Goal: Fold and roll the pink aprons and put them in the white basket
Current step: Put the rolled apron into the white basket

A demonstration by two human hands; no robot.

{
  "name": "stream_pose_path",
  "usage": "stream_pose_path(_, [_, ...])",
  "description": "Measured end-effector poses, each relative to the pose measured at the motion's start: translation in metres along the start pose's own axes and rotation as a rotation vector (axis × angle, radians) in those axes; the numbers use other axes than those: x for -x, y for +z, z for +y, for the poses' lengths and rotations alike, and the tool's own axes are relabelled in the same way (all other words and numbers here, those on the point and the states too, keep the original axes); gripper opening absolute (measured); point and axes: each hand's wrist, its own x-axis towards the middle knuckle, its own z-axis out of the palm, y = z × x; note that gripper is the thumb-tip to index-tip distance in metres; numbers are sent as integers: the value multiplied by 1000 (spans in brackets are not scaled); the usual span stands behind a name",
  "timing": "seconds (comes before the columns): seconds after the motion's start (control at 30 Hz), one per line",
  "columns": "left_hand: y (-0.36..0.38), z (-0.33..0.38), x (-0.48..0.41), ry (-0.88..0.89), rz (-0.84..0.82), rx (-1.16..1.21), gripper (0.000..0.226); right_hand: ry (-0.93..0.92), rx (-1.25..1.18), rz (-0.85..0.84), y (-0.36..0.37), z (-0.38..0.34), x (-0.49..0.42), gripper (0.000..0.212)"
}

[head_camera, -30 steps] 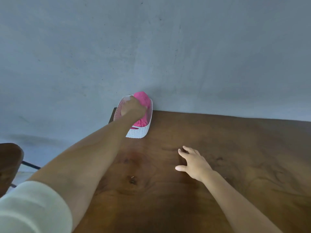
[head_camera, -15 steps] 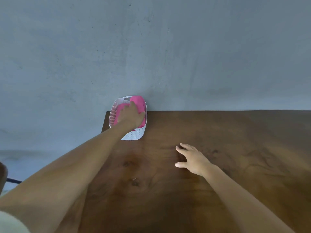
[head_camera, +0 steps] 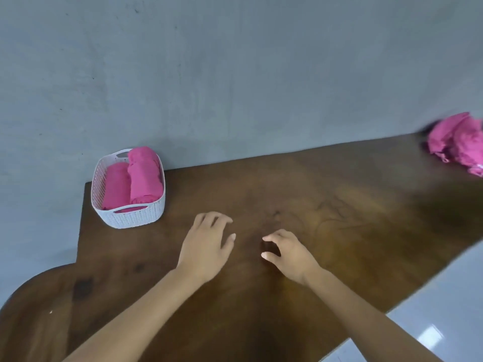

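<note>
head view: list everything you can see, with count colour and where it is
brown wooden table: one, dark brown, fills the middle, against the wall
grey plaster wall: one, grey, behind the table
pale glossy floor: one patch, light grey, lower right
white woven plastic basket: one, white, far left corner of the table
rolled pink cloth aprons: two, pink, side by side in the basket
crumpled pink cloth heap: one heap, pink, far right of the table, number of pieces unclear
left hand: one, bare, mid table, fingers relaxed, holds nothing
right hand: one, bare, beside the left, fingers loosely curled, holds nothing
</note>
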Motion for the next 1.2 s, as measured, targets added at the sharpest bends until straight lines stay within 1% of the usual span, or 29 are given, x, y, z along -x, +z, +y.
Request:
stream_pose_path(0.13, [35, 26, 13, 34, -103, 41, 35, 64, 26, 69, -2, 33, 39, 41])
stream_pose_path(0.43, [87, 76, 22, 87, -182, 44, 34, 109, 133, 263, -2, 111, 114, 32])
stream_pose_path(0.67, [131, 134, 24, 123, -209, -8, 28, 166, 79, 318, -18, 185, 165, 30])
stream_pose_path(0.83, [167, 189, 21, 110, -188, -32, 25, 217, 12, 346, -36, 253, 209, 31])
stream_pose_path(1.2, [245, 306, -11, 111, -203, -78, 27, 340, -94, 382, -71, 394, 286, 33])
